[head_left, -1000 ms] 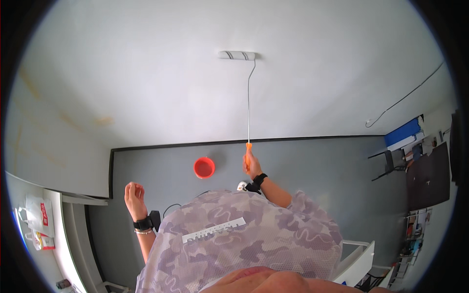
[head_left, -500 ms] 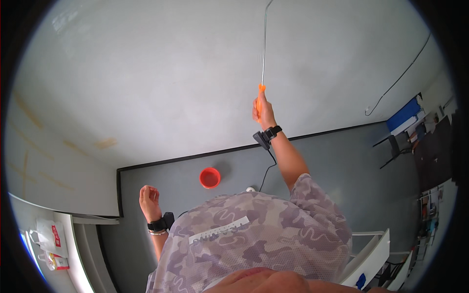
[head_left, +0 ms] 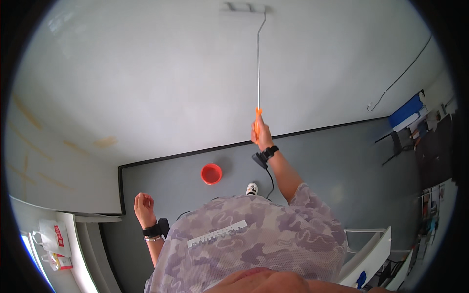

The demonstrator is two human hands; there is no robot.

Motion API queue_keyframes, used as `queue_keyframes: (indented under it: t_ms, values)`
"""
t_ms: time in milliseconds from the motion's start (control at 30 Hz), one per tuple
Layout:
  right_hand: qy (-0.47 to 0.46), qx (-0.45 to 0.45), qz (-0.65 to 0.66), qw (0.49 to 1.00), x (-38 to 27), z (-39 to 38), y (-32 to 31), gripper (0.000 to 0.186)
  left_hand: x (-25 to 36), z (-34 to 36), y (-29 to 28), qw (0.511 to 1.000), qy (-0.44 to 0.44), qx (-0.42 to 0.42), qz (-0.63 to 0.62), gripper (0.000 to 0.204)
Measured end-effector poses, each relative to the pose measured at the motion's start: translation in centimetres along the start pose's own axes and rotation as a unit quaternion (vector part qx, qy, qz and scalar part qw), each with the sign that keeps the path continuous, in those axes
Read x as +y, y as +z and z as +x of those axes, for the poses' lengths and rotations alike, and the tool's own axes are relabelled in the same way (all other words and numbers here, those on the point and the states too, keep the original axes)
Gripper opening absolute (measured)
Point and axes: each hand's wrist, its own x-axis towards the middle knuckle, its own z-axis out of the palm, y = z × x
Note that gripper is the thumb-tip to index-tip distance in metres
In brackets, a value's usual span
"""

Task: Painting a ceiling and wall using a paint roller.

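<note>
My right hand (head_left: 262, 133) is wrapped round the orange handle of a paint roller (head_left: 258, 68). A long thin metal rod runs up from the handle and bends near its top. The roller head (head_left: 244, 9), pale with dark marks and blurred, lies against the white wall (head_left: 166, 73) at the top of the view. Lower left, my left hand (head_left: 144, 210) hangs in the air with its fingers curled in and nothing visible in them. A red bucket (head_left: 211, 183) stands on the floor between my hands, close to the wall's foot.
A dark cable (head_left: 408, 71) hangs on the wall at right. Black skirting (head_left: 195, 152) edges the grey floor (head_left: 322, 176). Plastic bags (head_left: 53, 239) sit on a ledge at far left. A chair (head_left: 391, 146) and dark table (head_left: 432, 151) stand far right, a white frame (head_left: 369, 256) lower right.
My right hand has come down toward me with the paint roller, bringing its head into view at the top. My left hand has shifted slightly down and left. My shoe now shows more.
</note>
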Motion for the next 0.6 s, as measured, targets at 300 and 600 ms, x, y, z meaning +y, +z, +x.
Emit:
queue_keyframes:
  t_ms: [300, 600]
  values:
    - [0.031, 0.013, -0.004, 0.999, 3.0, 0.1, 1.0, 0.063, -0.7, -0.3, 2.4, 0.998, 0.012, -0.065, 0.002, 0.01]
    - [0.132, 0.02, 0.017, 0.991, 9.2, -5.7, -2.5, 0.061, -0.4, -0.8, -0.2, 1.0, 0.005, -0.013, -0.008, 0.01]
